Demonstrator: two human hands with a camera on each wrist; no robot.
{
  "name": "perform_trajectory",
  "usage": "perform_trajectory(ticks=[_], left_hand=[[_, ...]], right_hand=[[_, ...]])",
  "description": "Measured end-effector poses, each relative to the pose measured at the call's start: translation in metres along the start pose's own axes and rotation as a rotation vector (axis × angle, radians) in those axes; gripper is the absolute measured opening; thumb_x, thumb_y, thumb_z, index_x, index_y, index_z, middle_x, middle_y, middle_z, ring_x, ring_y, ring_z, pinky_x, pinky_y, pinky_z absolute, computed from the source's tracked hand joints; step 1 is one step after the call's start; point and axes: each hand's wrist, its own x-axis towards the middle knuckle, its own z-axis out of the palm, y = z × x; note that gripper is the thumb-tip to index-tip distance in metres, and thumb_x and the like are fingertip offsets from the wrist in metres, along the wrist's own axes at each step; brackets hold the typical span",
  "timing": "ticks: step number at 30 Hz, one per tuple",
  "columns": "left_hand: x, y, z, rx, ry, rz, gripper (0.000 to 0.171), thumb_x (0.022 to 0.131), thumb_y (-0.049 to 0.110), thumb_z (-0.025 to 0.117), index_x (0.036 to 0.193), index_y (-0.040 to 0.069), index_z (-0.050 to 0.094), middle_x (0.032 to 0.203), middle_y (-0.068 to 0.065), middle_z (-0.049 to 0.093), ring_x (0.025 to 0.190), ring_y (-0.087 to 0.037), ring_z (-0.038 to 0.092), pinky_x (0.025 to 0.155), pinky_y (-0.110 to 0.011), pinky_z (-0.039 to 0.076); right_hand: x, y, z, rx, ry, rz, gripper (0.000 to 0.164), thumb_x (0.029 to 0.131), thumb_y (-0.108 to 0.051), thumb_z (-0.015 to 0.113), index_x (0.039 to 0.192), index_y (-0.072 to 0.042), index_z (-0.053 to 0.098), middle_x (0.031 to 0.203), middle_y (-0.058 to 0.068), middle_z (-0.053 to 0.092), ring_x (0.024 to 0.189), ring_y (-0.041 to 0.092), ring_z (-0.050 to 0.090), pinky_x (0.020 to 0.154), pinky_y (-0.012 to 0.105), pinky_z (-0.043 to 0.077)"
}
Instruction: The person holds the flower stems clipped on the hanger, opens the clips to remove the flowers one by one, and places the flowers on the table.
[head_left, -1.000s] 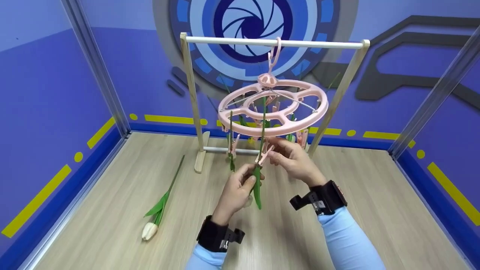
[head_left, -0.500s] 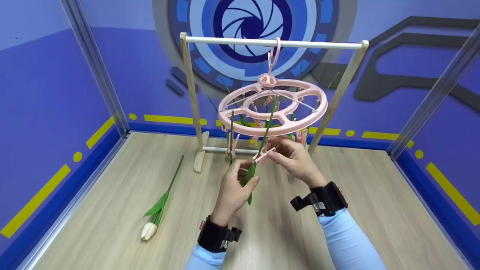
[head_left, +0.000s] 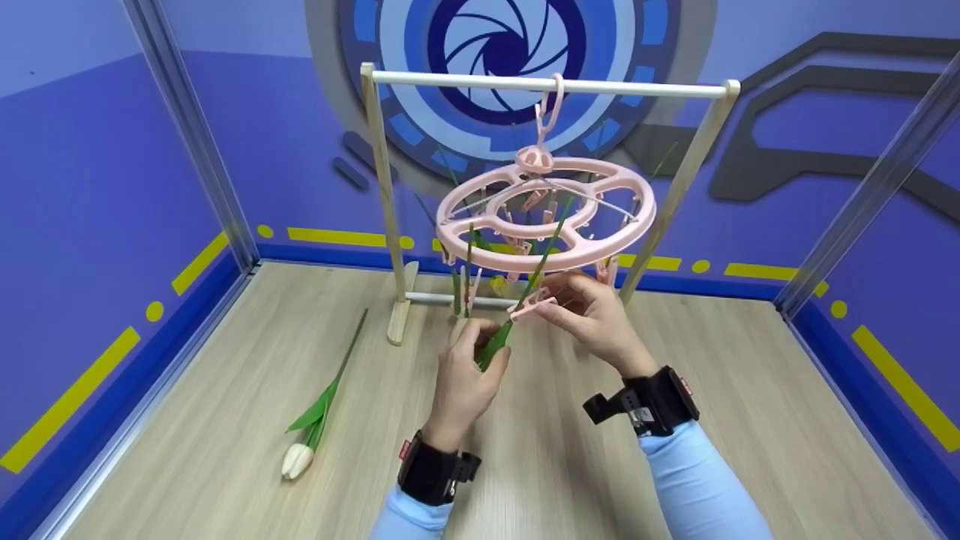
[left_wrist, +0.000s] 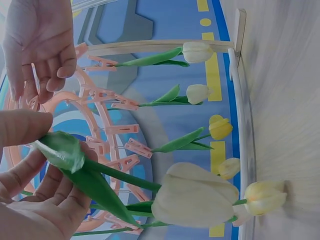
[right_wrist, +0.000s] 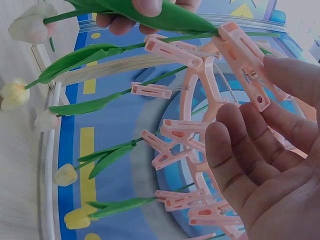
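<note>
My left hand [head_left: 466, 375] holds a white artificial tulip [left_wrist: 195, 195] by its leaves, between thumb and fingers, with the bloom hanging down. The tulip's green stem [head_left: 553, 241] slants up to the right in front of the pink round hanger [head_left: 491, 260]. With thumb and fingers, my right hand [head_left: 596, 322] pinches a pink clothespin [right_wrist: 245, 65], whose tip sits at the stem just above the leaves. In the head view the bloom is hidden behind my left hand. Other white and yellow tulips [left_wrist: 220, 127] hang upside down from clothespins around the hanger.
One white tulip [head_left: 298, 460] lies on the table [head_left: 225, 390] at the left. A wooden stand [head_left: 380, 172] with a white top rod [head_left: 465, 80] carries the hanger by its hook [head_left: 557, 97]. Printed blue walls [head_left: 262, 135] enclose the back and sides.
The held tulip's stem has tipped from nearly upright to leaning right. My left hand has shifted slightly left and up, and the clothespin in my right hand has turned flatter.
</note>
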Motion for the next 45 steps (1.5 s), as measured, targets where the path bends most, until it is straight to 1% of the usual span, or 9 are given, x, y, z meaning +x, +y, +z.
perform_trajectory(ticks=[6,9,14,19,24,31,37,40,45], left_hand=[[0.0004,-0.0004,-0.0001,-0.008,0.019,0.031,0.017,0.091,0.001,0.074,0.107,0.002,0.07,0.106,-0.013,0.063,0.097,-0.024,0.064,0.085,-0.044,0.056],[0.0008,-0.0015,0.0004,-0.018,0.042,0.053,0.015,0.091,0.002,0.075,0.107,0.002,0.072,0.105,-0.012,0.065,0.097,-0.026,0.065,0.085,-0.044,0.055],[0.0014,-0.005,0.0012,-0.01,0.075,0.089,0.013,0.093,0.006,0.074,0.105,0.002,0.075,0.101,-0.008,0.07,0.093,-0.025,0.067,0.082,-0.042,0.053],[0.0019,-0.0057,0.0006,-0.001,0.079,0.103,0.011,0.094,0.006,0.073,0.104,0.001,0.076,0.098,-0.008,0.071,0.088,-0.022,0.069,0.079,-0.039,0.055],[0.002,-0.0067,0.001,-0.001,0.094,0.129,0.01,0.095,0.006,0.073,0.103,0.001,0.076,0.095,-0.007,0.071,0.084,-0.021,0.068,0.075,-0.037,0.055],[0.0014,-0.0045,0.0004,0.001,0.092,0.122,0.011,0.096,0.008,0.073,0.104,0.001,0.076,0.095,-0.007,0.072,0.085,-0.021,0.068,0.076,-0.038,0.054],[0.0008,-0.0041,-0.0004,-0.004,0.085,0.113,0.011,0.096,0.007,0.072,0.104,0.0,0.076,0.096,-0.007,0.072,0.085,-0.021,0.068,0.076,-0.038,0.055],[0.0007,-0.0039,-0.0004,-0.004,0.084,0.114,0.011,0.096,0.007,0.072,0.104,0.0,0.076,0.096,-0.007,0.071,0.085,-0.021,0.068,0.076,-0.038,0.055],[0.0011,-0.005,0.0001,0.005,0.088,0.122,0.01,0.096,0.007,0.072,0.104,0.001,0.076,0.096,-0.007,0.071,0.085,-0.021,0.068,0.076,-0.039,0.055]], right_hand=[[-0.0007,-0.0034,-0.0016,0.006,-0.006,0.017,0.027,0.095,0.004,0.069,0.122,0.009,0.067,0.106,0.02,0.073,0.086,0.011,0.07,0.076,0.021,0.055],[-0.0013,-0.0035,-0.0023,0.004,-0.012,0.027,0.028,0.095,0.004,0.069,0.123,0.009,0.066,0.107,0.02,0.073,0.087,0.014,0.071,0.076,0.021,0.055],[-0.0023,-0.0036,-0.0032,-0.009,-0.014,0.043,0.027,0.096,0.002,0.068,0.123,0.009,0.067,0.108,0.02,0.073,0.086,0.014,0.069,0.074,0.02,0.054],[-0.0024,-0.0021,-0.0045,-0.003,-0.016,0.01,0.026,0.097,0.006,0.065,0.122,0.012,0.067,0.106,0.022,0.072,0.078,0.009,0.064,0.07,0.019,0.052],[-0.0024,-0.0003,-0.0045,0.015,-0.01,-0.002,0.025,0.096,0.007,0.066,0.121,0.013,0.067,0.106,0.024,0.073,0.08,0.009,0.067,0.071,0.019,0.053],[-0.003,-0.0014,-0.004,-0.001,0.001,0.025,0.021,0.097,0.005,0.066,0.117,0.009,0.069,0.104,0.022,0.074,0.078,0.008,0.066,0.071,0.019,0.054],[-0.0028,-0.0008,-0.0039,-0.007,-0.002,0.019,0.017,0.097,0.005,0.066,0.114,0.008,0.071,0.1,0.022,0.074,0.074,0.01,0.062,0.069,0.02,0.053],[-0.0026,-0.0009,-0.0035,-0.002,-0.005,0.025,0.017,0.098,0.004,0.066,0.113,0.007,0.071,0.102,0.021,0.075,0.078,0.01,0.067,0.072,0.02,0.055],[-0.0024,-0.0001,-0.0031,0.007,-0.012,-0.002,0.015,0.098,0.006,0.065,0.111,0.008,0.07,0.101,0.022,0.075,0.078,0.007,0.066,0.071,0.02,0.054]])
